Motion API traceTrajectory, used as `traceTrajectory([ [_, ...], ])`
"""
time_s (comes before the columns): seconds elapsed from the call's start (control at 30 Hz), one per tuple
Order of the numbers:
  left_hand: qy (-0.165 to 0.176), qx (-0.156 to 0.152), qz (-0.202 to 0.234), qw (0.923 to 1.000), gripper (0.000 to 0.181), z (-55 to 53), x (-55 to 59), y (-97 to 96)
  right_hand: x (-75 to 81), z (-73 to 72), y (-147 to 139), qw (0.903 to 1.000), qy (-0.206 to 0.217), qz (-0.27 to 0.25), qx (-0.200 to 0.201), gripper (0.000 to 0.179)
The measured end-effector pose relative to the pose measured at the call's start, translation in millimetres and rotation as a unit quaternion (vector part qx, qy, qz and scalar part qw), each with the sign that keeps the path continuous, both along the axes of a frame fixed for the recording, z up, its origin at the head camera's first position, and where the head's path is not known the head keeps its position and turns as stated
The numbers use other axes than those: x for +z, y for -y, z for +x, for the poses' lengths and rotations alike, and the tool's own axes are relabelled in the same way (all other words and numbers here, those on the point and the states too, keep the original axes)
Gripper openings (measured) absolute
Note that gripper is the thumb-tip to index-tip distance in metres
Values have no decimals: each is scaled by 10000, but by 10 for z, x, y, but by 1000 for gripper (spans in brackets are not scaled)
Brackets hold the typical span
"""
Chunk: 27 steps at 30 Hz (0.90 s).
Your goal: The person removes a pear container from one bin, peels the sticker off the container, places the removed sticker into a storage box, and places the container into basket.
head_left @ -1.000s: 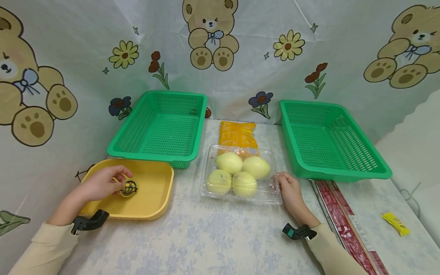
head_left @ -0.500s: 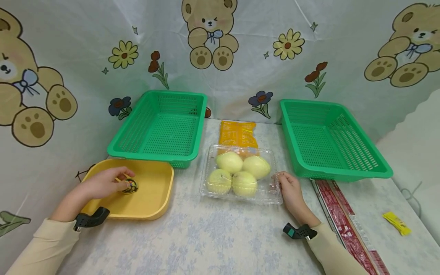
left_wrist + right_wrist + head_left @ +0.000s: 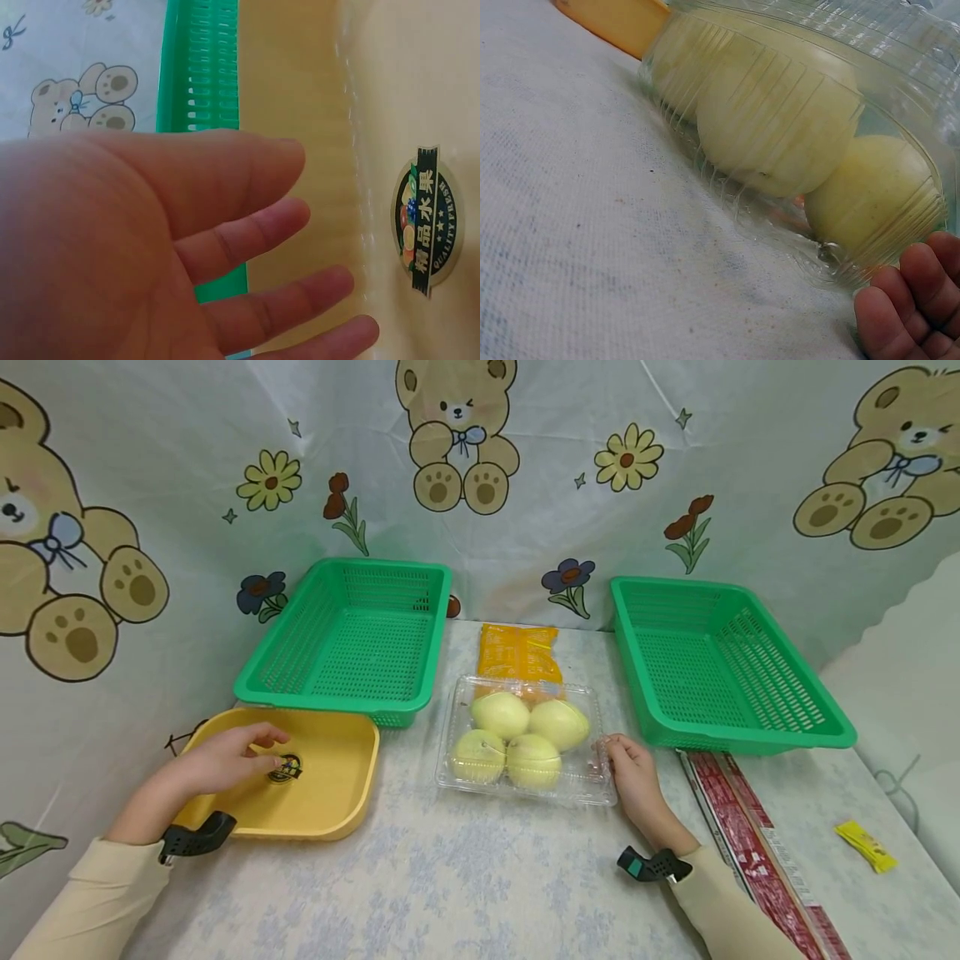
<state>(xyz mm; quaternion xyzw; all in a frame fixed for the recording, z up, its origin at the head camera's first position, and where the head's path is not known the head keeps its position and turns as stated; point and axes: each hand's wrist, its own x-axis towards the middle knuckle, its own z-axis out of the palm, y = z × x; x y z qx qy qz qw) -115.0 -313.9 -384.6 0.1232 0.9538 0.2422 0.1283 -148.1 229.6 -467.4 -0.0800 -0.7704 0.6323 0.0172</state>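
My left hand (image 3: 225, 760) hovers over the yellow tray (image 3: 326, 818), its fingers loosely spread and nothing held. Just beyond the fingertips is a round black fruit sticker (image 3: 427, 221), marked "Quality Fresh". A clear ridged plastic edge (image 3: 360, 187) runs beside that sticker in the left wrist view. At the middle of the table stands a clear plastic fruit box (image 3: 581, 777) holding several round pale yellow-green fruits (image 3: 534, 762). My right hand (image 3: 633, 777) grips the box's right edge with curled fingers; part of its thumb is hard to make out through the plastic.
Two green baskets, the left basket (image 3: 367, 647) and the right basket (image 3: 720, 681), stand at the back. Behind the box lies an orange packet (image 3: 517, 652). A red-and-silver strip (image 3: 750, 852) and a small yellow packet (image 3: 866, 846) lie on the right.
The left hand's fingers have drawn slightly back from the sticker and spread a little; the sticker has shifted slightly right. The right hand and the fruit box have stayed put.
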Motion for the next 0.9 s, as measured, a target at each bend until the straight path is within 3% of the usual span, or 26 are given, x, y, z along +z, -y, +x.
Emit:
traceTrajectory([
  [0.33, 5, 92, -16, 10000, 36, 8, 97, -40, 1, 2, -12, 10000, -23, -7, -24, 32],
  [0.5, -121, -89, -152, 9998, 36, 24, 187, -145, -1, -4, -19, 10000, -67, -39, 29, 31],
  [0.73, -466, -374, -286, 9978, 33, 89, 353, -384, 4, -1, 4, 9998, -43, -201, 39, 30],
  [0.9, -730, -64, 221, 9971, 39, 198, 446, -684, 12, -2, 8, 9998, -25, -203, 9, 29],
])
